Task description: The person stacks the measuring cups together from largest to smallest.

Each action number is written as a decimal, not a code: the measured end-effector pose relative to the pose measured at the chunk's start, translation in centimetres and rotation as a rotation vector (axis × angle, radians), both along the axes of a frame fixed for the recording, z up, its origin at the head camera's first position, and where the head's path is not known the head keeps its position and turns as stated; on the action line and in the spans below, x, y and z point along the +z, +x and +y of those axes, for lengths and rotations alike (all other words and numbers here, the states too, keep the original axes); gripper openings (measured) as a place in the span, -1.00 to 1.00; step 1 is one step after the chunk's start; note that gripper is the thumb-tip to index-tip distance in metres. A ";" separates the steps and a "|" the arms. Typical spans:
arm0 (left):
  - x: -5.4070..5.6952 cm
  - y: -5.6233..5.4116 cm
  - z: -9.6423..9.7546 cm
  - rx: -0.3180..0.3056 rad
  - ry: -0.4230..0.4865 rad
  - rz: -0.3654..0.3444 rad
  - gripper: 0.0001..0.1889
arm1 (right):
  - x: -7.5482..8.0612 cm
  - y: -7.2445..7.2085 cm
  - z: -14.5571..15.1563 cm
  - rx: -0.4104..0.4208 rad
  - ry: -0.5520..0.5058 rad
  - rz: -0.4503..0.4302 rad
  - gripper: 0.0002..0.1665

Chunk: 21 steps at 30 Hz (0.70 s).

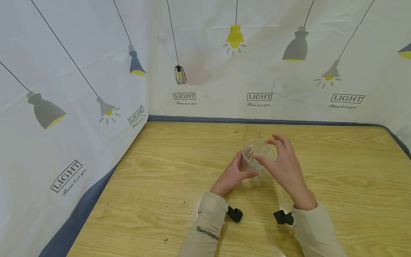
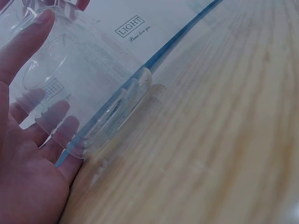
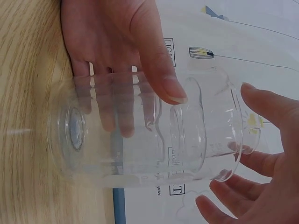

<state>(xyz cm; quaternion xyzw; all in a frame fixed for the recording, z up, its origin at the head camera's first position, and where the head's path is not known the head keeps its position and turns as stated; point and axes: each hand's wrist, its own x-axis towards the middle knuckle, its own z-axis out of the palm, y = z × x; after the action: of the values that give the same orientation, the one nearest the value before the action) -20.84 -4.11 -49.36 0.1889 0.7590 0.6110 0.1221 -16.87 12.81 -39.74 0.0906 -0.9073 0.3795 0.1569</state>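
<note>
A clear glass beaker (image 1: 250,166) with a pouring lip stands upright on the wooden table, and a smaller clear glass shape (image 3: 189,123) shows inside its upper part. My left hand (image 1: 232,175) holds the beaker from the left, thumb across the near side and fingers behind the far wall, seen through the glass in the right wrist view. At the top, my right hand (image 1: 287,170) is spread around the rim (image 3: 239,126), its thumb on one side and its curved fingers at the lip. Nothing shows clasped between that thumb and the fingers.
The wooden table (image 1: 154,178) reaches back to a white curtain (image 1: 212,64) printed with hanging lamps, which also runs along the left side. Black straps (image 1: 235,214) hang from the beige sleeves (image 1: 205,228) at both wrists.
</note>
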 end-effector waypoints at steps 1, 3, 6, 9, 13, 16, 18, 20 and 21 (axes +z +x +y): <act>0.0 0.0 0.0 0.000 0.001 0.001 -0.13 | 0.0 0.0 0.0 0.002 0.001 -0.003 -0.25; 0.0 0.0 0.0 -0.001 0.005 0.000 -0.14 | 0.0 0.0 0.0 0.004 0.001 -0.009 -0.24; -0.1 0.0 -0.1 -0.006 0.015 -0.001 -0.14 | -0.1 0.0 0.0 0.005 0.007 -0.012 -0.24; -0.1 0.0 0.0 -0.006 0.013 0.000 -0.14 | -0.1 0.0 -0.1 0.007 0.016 -0.001 -0.25; -0.1 0.0 0.0 -0.002 0.003 -0.001 -0.13 | -0.2 0.0 -0.1 0.009 0.023 0.014 -0.26; -0.1 0.0 0.0 -0.001 0.001 -0.005 -0.13 | -0.2 0.0 -0.1 0.010 0.024 0.016 -0.27; -0.1 0.0 0.0 -0.001 0.002 -0.007 -0.13 | -0.2 0.0 -0.2 0.012 0.024 0.014 -0.27; 0.0 0.0 0.0 -0.002 0.006 -0.009 -0.13 | -0.2 0.0 -0.2 0.011 0.025 0.011 -0.27; 0.0 0.0 0.0 -0.001 0.004 -0.009 -0.12 | -0.3 0.0 -0.2 0.012 0.026 0.008 -0.26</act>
<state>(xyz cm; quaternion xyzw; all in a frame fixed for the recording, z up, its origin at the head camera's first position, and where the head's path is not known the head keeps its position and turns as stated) -20.80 -4.11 -49.36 0.1865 0.7572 0.6133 0.1255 -16.90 12.61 -40.01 0.0995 -0.9110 0.3681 0.1573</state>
